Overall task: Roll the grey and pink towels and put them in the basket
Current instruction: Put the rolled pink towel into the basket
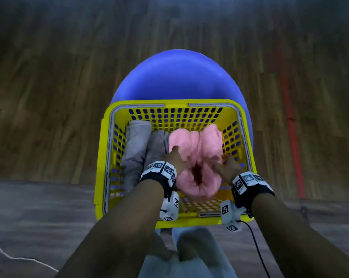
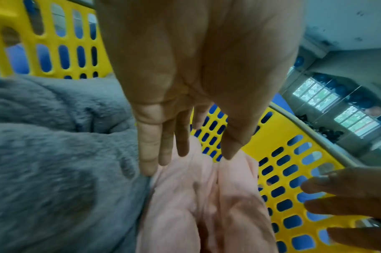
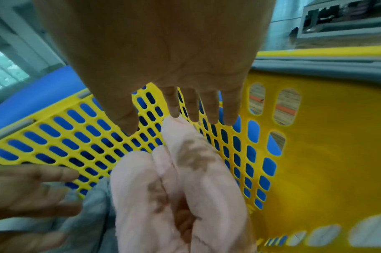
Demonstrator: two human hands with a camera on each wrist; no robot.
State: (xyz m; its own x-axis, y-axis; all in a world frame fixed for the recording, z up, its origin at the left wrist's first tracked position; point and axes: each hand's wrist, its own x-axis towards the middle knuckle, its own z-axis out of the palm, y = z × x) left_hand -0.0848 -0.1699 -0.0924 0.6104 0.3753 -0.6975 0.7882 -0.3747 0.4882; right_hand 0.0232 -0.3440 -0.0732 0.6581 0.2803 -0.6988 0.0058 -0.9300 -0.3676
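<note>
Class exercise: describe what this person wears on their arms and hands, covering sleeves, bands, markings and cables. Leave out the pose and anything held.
Both forearms are bare, with no sleeves or gloves. Each wrist carries a black band ringed with white tiles printed with black square code markers. Below each band hangs a white block, also bearing markers; the right block trails a thin black cable. The left hand and right hand wear no rings.

The basket (image 1: 170, 223) sits on a ball (image 1: 179, 77), which stands on the floor (image 1: 49, 77) and shows beyond the basket's far wall. Inside the basket, two rolled towels (image 1: 136, 149) lie side by side along the left wall, running front to back. A third rolled towel (image 1: 197, 155) lies to their right, touching the inner one, with a gap between it and the right wall. The left hand (image 1: 173, 159) rests at that third towel's left side; the right hand (image 1: 227, 167) is at its right side. A cable (image 1: 13, 256) lies on the floor at near left.
</note>
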